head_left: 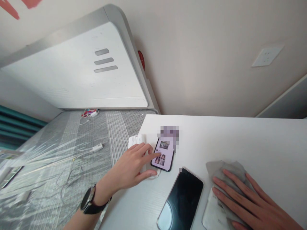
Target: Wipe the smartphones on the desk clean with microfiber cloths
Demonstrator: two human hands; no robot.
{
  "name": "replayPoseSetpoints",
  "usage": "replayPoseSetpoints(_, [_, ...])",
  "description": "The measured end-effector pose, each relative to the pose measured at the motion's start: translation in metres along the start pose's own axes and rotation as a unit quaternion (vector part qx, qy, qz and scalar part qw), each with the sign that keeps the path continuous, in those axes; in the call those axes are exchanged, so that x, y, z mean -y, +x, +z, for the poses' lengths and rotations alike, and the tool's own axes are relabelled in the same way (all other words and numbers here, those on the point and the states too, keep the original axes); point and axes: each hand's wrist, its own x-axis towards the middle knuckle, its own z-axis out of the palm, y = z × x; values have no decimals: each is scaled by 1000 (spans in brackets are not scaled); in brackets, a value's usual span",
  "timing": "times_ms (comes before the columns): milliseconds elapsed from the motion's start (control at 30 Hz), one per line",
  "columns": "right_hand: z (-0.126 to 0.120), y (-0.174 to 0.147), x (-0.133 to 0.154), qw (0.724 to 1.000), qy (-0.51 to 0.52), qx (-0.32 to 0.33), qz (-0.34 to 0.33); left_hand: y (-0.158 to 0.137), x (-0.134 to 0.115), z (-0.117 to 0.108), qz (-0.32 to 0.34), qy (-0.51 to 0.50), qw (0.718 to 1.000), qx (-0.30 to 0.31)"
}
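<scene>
My left hand (135,163) reaches over a lit phone (164,155) lying on the white table. Its index fingertip is on the screen, over a group of small pictures; the other fingers are loosely bent and hold nothing. In front of it a second phone (183,198) lies face up with a dark screen, in a pale-edged case. At the right, my right hand (251,204) lies with fingers outstretched on a grey cloth (233,166). Under the cloth is a flat white object (212,210), partly covered, whose kind I cannot make out.
A white charger (137,139) sits at the left edge of the white table (240,134). Beyond that edge is a bed (112,127) under clear plastic, with a white plug (97,147) and cable on it. The wall behind has a socket (267,57).
</scene>
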Motion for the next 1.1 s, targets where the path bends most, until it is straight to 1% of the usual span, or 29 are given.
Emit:
replayPoseSetpoints(67, [1, 0, 0, 1000, -2, 2, -1, -1, 1, -1, 1, 0, 1000, -2])
replayPoseSetpoints(300, [2, -2, 2, 1000, -20, 12, -1, -8, 1, -8, 19, -15, 999, -39])
replayPoseSetpoints(433, [3, -4, 2, 1000, -23, 13, -5, -8, 0, -12, 37, -38, 998, -34])
replayPoseSetpoints(633, [4, -5, 2, 1000, -20, 13, -6, 11, 8, -11, 3, -14, 1000, -7])
replayPoseSetpoints(767, [3, -4, 1, 1000, -20, 6, -10, 23, 12, -11, -6, -2, 1000, 17])
replayPoseSetpoints(967, [4, -3, -1, 1000, -1, 11, -5, 15, 11, -18, 10, -51, 999, -15])
replayPoseSetpoints(1100, [4, -4, -3, 1000, -1, 13, -18, 8, -2, -20, 45, -90, 995, 7])
